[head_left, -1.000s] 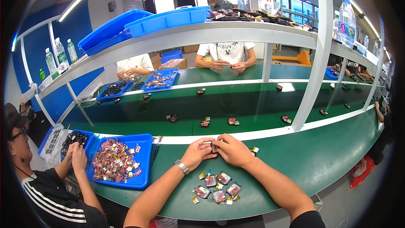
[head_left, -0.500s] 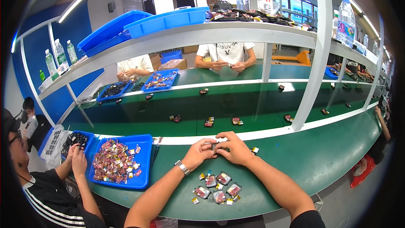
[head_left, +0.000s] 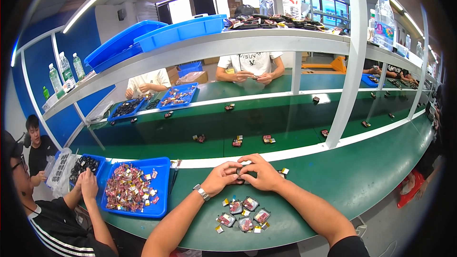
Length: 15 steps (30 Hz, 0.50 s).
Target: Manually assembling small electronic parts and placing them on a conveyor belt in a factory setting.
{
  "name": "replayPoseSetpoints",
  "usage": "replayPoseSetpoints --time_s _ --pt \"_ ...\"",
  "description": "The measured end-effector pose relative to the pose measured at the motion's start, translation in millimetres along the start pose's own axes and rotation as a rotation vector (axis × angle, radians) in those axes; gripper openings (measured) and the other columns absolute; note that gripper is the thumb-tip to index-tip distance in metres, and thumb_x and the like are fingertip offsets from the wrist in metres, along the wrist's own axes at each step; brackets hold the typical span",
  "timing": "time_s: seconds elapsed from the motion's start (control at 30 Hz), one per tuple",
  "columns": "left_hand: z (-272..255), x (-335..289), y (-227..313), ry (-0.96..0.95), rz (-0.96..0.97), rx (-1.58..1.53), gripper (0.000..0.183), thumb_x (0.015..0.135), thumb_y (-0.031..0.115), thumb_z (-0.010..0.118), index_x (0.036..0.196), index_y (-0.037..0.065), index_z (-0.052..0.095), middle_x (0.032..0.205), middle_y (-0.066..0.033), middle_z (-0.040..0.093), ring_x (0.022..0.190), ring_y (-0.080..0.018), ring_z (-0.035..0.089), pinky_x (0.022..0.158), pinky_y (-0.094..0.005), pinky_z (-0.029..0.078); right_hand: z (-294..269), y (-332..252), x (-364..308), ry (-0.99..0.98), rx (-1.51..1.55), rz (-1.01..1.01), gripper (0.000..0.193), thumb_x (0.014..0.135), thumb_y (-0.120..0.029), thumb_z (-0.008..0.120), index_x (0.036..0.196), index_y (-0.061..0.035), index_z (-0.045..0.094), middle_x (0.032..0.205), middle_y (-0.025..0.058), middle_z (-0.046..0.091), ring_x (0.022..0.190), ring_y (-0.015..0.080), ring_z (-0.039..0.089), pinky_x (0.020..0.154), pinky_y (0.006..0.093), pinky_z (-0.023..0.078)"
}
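My left hand [head_left: 220, 180] and my right hand [head_left: 263, 175] meet over the green bench, both with closed fingers. Between their fingertips is a small dark casing [head_left: 240, 176], mostly covered by the fingers. Just in front of me lies a cluster of several small grey casings [head_left: 225, 219] with red circuit boards in them and silver-and-yellow battery cells [head_left: 257, 229] beside them. Another battery cell [head_left: 284, 171] shows past my right hand, partly hidden by it.
A blue tray [head_left: 167, 188] heaped with red circuit boards [head_left: 128, 188] stands left of my arm. Beside it, a co-worker's hands [head_left: 87, 181] work over a tray of black parts [head_left: 82, 167]. A white post [head_left: 350, 76] rises ahead. Parts lie along the green belt [head_left: 295, 114].
My fingers have shifted around the small casing, which both hands keep between them. The whole view has tilted slightly. At the far left, another person has come more into sight.
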State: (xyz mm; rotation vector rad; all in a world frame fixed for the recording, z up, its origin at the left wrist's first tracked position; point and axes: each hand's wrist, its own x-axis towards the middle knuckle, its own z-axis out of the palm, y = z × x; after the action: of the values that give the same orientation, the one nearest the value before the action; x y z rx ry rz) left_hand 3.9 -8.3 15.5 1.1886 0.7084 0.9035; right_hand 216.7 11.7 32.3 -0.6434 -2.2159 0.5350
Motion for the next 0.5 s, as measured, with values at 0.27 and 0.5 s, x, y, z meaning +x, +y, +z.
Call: replayPoseSetpoints --time_s 0.27,0.5 --pt "-1.2 0.8 -4.5 0.052 0.012 -0.064 0.03 0.094 0.001 0.051 0.124 0.005 0.047 0.12 -0.0106 0.059 0.111 -0.019 0.059 0.096 -0.0349 0.051 19.0 -6.2 -3.0 0.196 -0.104 0.019 0.01 0.078 -0.01 0.069 0.087 -0.0055 0.069 0.114 0.0086 0.059 0.111 0.0267 0.053 0.092 0.0359 0.046" --pt "-1.9 -0.7 -5.0 0.072 0.052 -0.102 0.028 0.094 0.004 0.054 0.121 0.005 0.048 0.12 -0.0118 0.06 0.11 -0.0204 0.06 0.096 -0.0365 0.051 27.5 -3.2 -4.0 0.223 -0.038 0.09 0.013 0.079 -0.011 0.069 0.091 -0.0081 0.071 0.115 0.008 0.06 0.112 0.0273 0.052 0.095 0.0371 0.045"
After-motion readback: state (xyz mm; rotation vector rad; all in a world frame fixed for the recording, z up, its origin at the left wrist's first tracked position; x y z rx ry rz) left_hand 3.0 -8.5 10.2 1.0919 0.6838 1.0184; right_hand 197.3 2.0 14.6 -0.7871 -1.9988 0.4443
